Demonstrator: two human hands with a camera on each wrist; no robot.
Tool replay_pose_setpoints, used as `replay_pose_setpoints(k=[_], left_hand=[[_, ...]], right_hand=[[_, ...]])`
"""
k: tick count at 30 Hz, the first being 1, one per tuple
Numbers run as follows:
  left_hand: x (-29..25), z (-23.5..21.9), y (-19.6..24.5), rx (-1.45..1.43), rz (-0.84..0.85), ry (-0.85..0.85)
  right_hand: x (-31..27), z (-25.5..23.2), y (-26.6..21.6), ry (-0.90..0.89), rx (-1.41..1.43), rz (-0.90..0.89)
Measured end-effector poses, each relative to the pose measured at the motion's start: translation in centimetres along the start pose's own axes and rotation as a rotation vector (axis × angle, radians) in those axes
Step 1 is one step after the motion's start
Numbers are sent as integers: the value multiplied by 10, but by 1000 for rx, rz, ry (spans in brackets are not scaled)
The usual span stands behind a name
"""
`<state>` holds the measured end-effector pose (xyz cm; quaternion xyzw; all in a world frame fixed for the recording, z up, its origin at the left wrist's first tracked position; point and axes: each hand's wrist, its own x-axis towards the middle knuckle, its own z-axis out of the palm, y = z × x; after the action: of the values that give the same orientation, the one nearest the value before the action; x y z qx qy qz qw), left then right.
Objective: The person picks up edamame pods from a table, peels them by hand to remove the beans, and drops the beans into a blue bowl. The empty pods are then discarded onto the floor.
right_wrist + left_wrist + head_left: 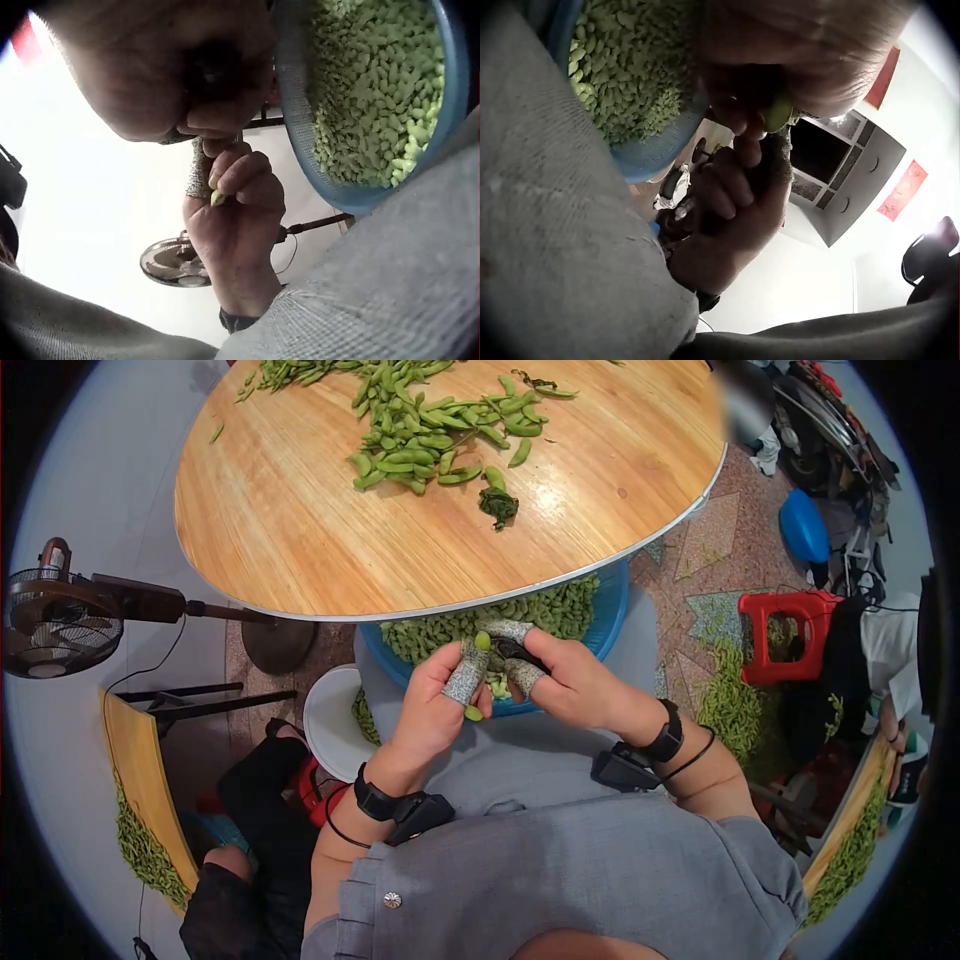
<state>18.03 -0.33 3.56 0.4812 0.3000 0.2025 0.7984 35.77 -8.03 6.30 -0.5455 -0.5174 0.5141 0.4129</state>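
Over a blue basin (pixel 615 610) of shelled green beans (pixel 560 608), both hands work close together. My left hand (pixel 432 695) grips a green soybean pod (pixel 483 641) under its thumb, one end showing past the tip and more green lower down. Grey speckled sleeves cover that thumb and the right thumb and forefinger. With curled fingers, my right hand (pixel 580 685) holds a small dark object (pixel 510 648), mostly hidden; I cannot tell its kind. Its fingertips are right at the pod. The left wrist view also shows the pod (pixel 778 112) between the hands.
A round wooden table (pixel 300 530) stands ahead with heaped pods (pixel 410 440) and a wilted leaf (pixel 498 506). A white bucket (pixel 335 725) is left of the basin, a fan (pixel 65 620) farther left. At right are a red stool (pixel 785 640) and pods on the floor (pixel 730 705).
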Motion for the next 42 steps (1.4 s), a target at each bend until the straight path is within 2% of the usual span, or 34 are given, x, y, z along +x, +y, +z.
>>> replay_pose_setpoints(k=[2,4,5,7,8,10,11,14,15,17,18,20,21,22,24,25,27,28,29,30,31,32,33,34,36,38,39,40,42], left_hand=[[-1,0,1,84,-4,11],[-3,-1,-1,503,161,53],[-1,-4,-4,502,162,53],[4,-14,-8,857,495,29],[3,-17,-8,856,496,32],[0,-17,3,68,-26,-100],[-2,-15,5,-408,-160,-157],[1,-16,6,-528,-192,-198],[2,-15,8,-527,-195,-201],[5,-12,13,140,-114,-8],[6,-14,11,143,-111,-11],[8,-19,4,1101,559,131],[6,-19,7,1212,638,137],[6,-19,7,1213,645,137],[7,-19,7,1393,578,156],[8,-20,4,1395,585,159],[10,-23,1,891,244,123],[11,-25,2,889,241,120],[12,-26,6,353,13,49],[11,-25,11,-186,-206,-19],[11,-15,14,-4,-179,26],[10,-13,13,-6,-179,27],[10,-12,13,221,-135,-6],[9,-11,12,448,-89,-40],[11,-13,7,524,-48,-90],[14,-15,12,758,74,-225],[14,-15,11,759,50,-254],[14,-15,10,759,59,-258],[13,-14,7,826,108,-222]], right_hand=[[0,0,-1,-4,23,4],[0,1,-1,-31,201,85],[1,0,-2,-31,200,85],[2,-3,-6,-105,453,321],[1,-3,-4,-107,451,322],[1,-4,-1,-194,877,462],[1,-4,-1,-197,875,462],[2,-4,-1,-234,972,480],[3,-4,-3,-197,942,495],[5,-3,-5,-157,910,506],[4,0,-5,-153,877,516],[5,5,-7,-145,838,518],[6,8,-7,-115,749,502],[6,10,-7,-86,661,488],[6,12,-2,-79,593,442],[6,14,2,-70,542,403],[5,15,9,-59,488,363],[4,16,14,-37,453,270],[2,16,16,-17,418,179],[1,13,15,-17,417,183],[2,8,11,3,438,269],[3,5,8,24,459,355],[7,8,20,111,402,311],[8,8,26,112,401,312],[13,5,30,180,79,160],[15,2,27,185,85,191],[15,1,32,197,-100,139],[15,0,33,208,-284,89],[13,-1,34,192,-379,96]])
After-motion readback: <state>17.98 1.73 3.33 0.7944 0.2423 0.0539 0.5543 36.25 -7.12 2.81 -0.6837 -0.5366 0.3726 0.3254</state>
